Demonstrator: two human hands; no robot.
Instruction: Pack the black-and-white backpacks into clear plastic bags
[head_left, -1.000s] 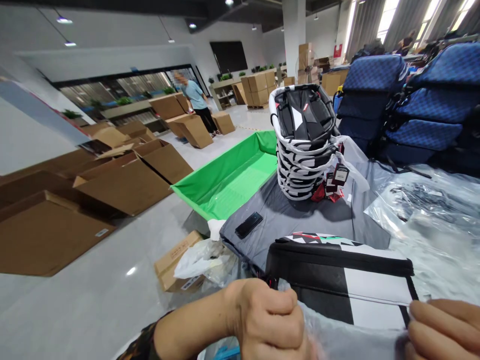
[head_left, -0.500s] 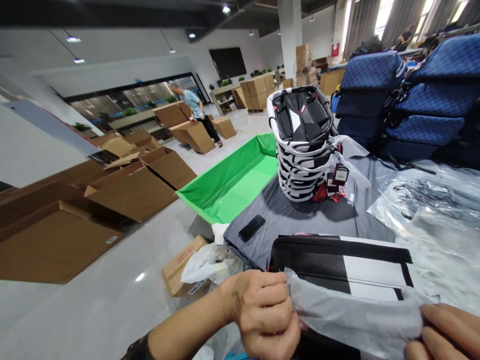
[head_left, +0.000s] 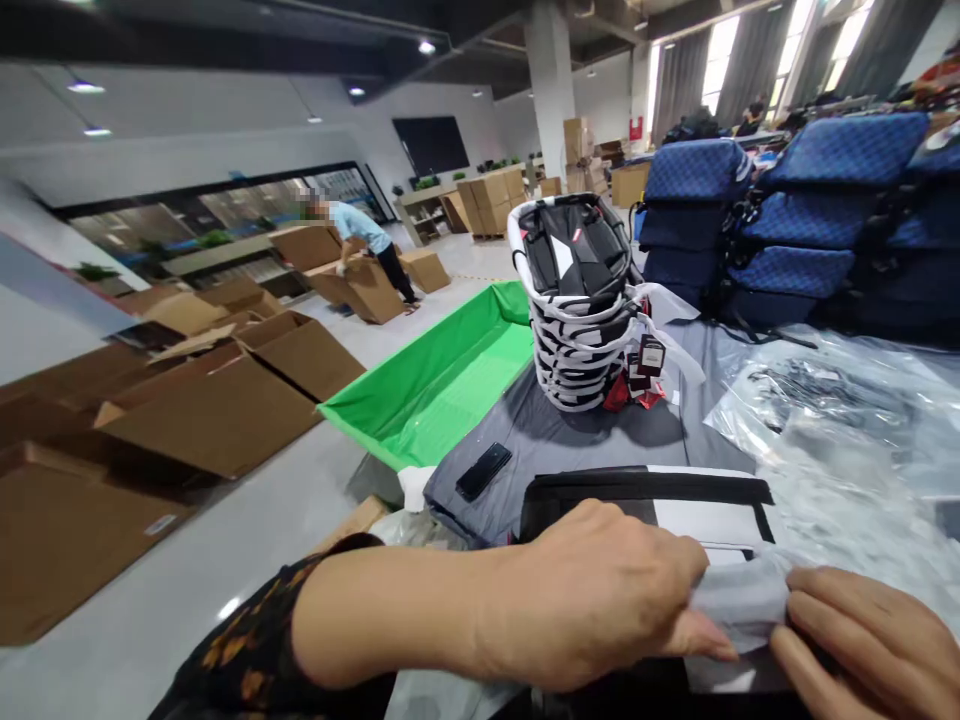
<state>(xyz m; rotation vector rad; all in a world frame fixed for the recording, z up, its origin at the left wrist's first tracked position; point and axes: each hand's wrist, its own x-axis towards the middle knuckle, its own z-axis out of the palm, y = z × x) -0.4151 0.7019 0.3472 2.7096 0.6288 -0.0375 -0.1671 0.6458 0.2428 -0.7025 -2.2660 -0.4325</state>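
Observation:
A black-and-white fabric piece [head_left: 709,512] lies flat on the grey-covered table in front of me. Across it runs a strip of whitish translucent plastic wrap [head_left: 739,600]. My left hand [head_left: 607,590] reaches over the piece, its fingers closed on the left end of the wrap and hiding part of the panel. At the other end, my right hand [head_left: 862,640] pinches the wrap between thumb and fingers. The short stretch between my hands looks folded or bunched. Behind the piece stands a stack of nested black baskets [head_left: 577,330] with white rims and hanging tags.
A black phone [head_left: 484,472] lies near the table's left edge, beside a green open bin [head_left: 442,385]. Clear plastic bags [head_left: 847,400] cover the right side, before stacked blue bags [head_left: 817,200]. Cardboard boxes [head_left: 217,400] fill the left; a person [head_left: 367,240] bends over one.
My left hand has moved right along the wrap, close to my right hand, and the stretch between them is shorter. The view has shifted slightly. The person farther off bends lower.

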